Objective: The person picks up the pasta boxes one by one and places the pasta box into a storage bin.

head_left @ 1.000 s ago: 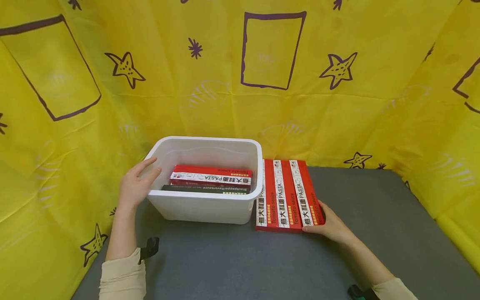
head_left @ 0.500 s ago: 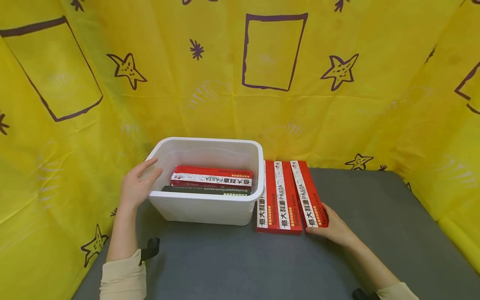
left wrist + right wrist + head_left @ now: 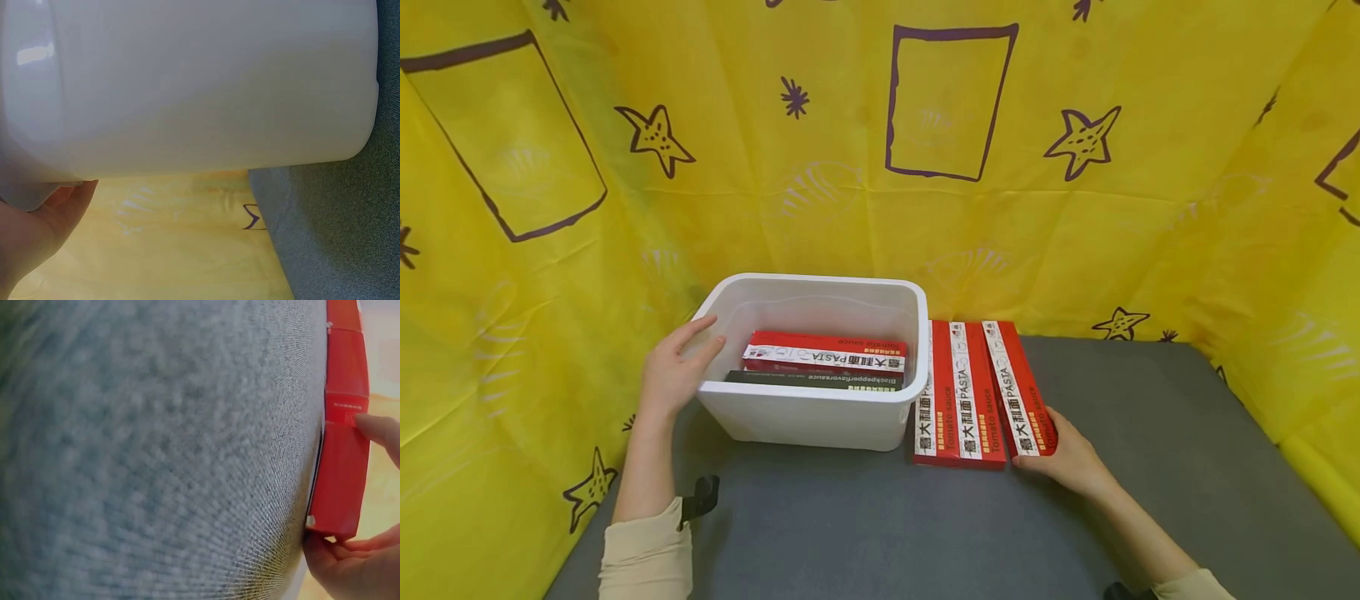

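Note:
At the left rim of a white plastic bin [image 3: 812,421], my left hand [image 3: 672,372] holds on with thumb and fingers over the edge; the left wrist view shows the hand [image 3: 44,228] at the rim's underside. My right hand [image 3: 1071,460] grips the near end of a red tomato-sauce pasta box [image 3: 1017,387], thumb on the front end and fingers along the right side. That box lies slightly angled, its near end apart from the neighbouring red pasta box [image 3: 976,392]. A further red pasta box [image 3: 936,417] lies against the bin, partly hidden by it.
Inside the bin lie a red pasta box [image 3: 820,350] and a dark black-pepper-sauce box [image 3: 812,380]. Everything rests on a dark grey table [image 3: 880,525]. A yellow patterned cloth [image 3: 850,208] hangs behind and at both sides.
My right hand has swung the near end of the rightmost pasta box a little to the right, opening a gap beside its neighbour. My left hand stays at the bin's rim.

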`<state>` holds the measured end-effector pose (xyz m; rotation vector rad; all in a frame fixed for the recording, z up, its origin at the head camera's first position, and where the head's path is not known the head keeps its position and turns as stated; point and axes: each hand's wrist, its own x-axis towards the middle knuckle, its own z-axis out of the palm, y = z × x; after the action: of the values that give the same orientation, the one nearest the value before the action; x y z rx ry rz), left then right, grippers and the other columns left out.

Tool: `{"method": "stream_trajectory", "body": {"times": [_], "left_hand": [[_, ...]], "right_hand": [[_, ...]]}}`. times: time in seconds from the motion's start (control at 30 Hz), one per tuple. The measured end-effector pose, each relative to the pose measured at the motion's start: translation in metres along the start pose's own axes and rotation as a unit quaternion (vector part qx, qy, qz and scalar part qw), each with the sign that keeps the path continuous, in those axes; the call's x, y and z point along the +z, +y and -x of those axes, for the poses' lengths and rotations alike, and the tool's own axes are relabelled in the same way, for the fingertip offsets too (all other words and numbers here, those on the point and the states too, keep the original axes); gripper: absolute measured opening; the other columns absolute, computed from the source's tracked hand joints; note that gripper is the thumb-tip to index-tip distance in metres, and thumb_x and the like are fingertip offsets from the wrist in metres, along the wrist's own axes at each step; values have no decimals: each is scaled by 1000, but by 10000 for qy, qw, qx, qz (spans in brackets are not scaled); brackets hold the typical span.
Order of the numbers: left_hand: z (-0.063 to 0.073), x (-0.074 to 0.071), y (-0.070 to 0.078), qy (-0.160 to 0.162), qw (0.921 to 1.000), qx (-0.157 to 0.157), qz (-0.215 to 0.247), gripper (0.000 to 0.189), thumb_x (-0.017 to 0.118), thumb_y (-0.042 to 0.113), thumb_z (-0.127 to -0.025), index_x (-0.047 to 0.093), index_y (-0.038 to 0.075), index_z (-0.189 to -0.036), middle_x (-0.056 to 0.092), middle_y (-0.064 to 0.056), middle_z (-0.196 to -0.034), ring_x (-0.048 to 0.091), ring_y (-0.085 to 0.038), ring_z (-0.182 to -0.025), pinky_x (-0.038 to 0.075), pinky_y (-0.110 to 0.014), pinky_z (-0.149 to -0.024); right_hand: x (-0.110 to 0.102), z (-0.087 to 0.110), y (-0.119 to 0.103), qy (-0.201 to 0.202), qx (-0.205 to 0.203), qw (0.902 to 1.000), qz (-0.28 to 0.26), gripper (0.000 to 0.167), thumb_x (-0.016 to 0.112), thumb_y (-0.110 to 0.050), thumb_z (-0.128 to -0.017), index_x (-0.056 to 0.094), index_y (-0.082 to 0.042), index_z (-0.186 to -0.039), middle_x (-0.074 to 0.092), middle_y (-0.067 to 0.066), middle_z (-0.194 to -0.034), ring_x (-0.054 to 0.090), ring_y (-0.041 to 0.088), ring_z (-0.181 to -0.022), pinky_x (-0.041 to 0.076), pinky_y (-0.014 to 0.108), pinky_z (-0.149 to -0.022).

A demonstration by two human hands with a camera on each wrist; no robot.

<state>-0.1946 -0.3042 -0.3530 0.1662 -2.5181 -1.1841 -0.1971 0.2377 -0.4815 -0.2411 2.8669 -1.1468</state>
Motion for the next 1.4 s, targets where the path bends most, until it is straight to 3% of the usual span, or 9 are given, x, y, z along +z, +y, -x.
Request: {"method": "stream_trajectory", "body": {"times": [0.27, 0.47, 0.63, 0.77, 0.9, 1.07, 1.23, 1.4], "left_hand": [[1, 0, 0, 13, 10000, -20, 16, 51, 59, 37, -96, 55, 10, -139, 48, -20, -143, 39, -45, -133, 29, -65, -104], [0, -1, 1, 43, 10000, 40, -9, 51, 59, 37, -96, 55, 9, -139, 48, -21, -143, 39, -45, -132, 29, -64, -105], [0, -1, 2, 48, 10000, 24, 44, 51, 59, 36, -96, 55, 9, -139, 48, -20, -143, 39, -44, -133, 29, -64, -105], [0, -1, 3, 45, 10000, 1, 50, 51, 59, 36, -96, 55, 9, -139, 48, -21, -143, 39, -44, -133, 29, -64, -105], [0, -1, 2, 44, 10000, -13, 40, 51, 59, 36, -96, 55, 9, -139, 48, -21, -143, 40, -45, -133, 30, -64, -105], [0, -1, 1, 41, 10000, -17, 57, 51, 59, 36, -96, 55, 9, -139, 48, -21, -143, 39, -45, -133, 29, -65, -105], [0, 0, 1, 39, 9999, -65, 65, 51, 58, 38, -96, 55, 11, -140, 47, -21, -144, 39, -45, -133, 30, -65, -104], [0, 0, 0, 51, 9999, -92, 60, 52, 58, 39, -96, 55, 11, -139, 48, -20, -143, 40, -45, -132, 31, -64, -104]], "right_hand": [[-9, 9, -6, -61, 588, 9981, -166, 106, 83, -42, -73, 25, 4, -148, 46, 28, -136, 49, 38, -116, 43, 51, -91], [-22, 14, -18, 239, 1050, 9915, -730, 101, 78, -44, -79, 21, -6, -153, 40, 26, -143, 43, 38, -122, 39, 51, -94], [-33, 17, -30, 736, 1287, 9761, -1588, 91, 73, -42, -85, 22, -13, -155, 38, 22, -145, 40, 31, -123, 43, 31, -88], [-39, 20, -37, 1151, 1268, 9593, -2245, 82, 71, -35, -89, 27, -13, -155, 39, 15, -144, 40, 20, -117, 45, 13, -77], [-42, 21, -39, 1444, 1195, 9450, -2680, 78, 72, -30, -89, 32, -12, -153, 41, 10, -142, 42, 12, -109, 46, 10, -75], [-46, 21, -40, 1724, 999, 9241, -3261, 72, 73, -22, -88, 38, -15, -150, 39, 9, -143, 43, 11, -107, 48, 10, -76], [-51, 22, -45, 2167, 799, 8928, -3867, 61, 73, -11, -87, 49, -17, -143, 43, 5, -136, 48, 13, -105, 50, 10, -76], [-57, 22, -54, 2594, 583, 8469, -4605, 53, 69, -1, -88, 53, -14, -137, 43, 1, -133, 45, 17, -111, 52, 13, -76]]}}
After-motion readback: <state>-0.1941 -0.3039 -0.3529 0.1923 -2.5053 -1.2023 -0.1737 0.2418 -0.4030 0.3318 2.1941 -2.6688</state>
